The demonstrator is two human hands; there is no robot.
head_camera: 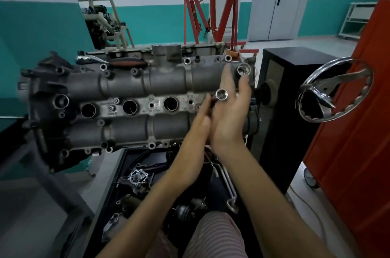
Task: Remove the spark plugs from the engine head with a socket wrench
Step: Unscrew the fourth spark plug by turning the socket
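Both forearms are bare from elbow to wrist, with no sleeves, watch, rings or gloves showing on the left hand (195, 131) or the right hand (229, 118). Below them, at the picture's bottom edge, is a garment of thin pink-and-white striped fabric (213, 236), covering the person's lap.

We are looking at an auto-repair workshop: an engine head (130, 97) is sitting on a stand with a handwheel (334, 88), a red hoist (213, 8) is standing behind it, loose parts are lying in a tray (118, 175) below, and another engine (103, 23) is waiting by the wall.
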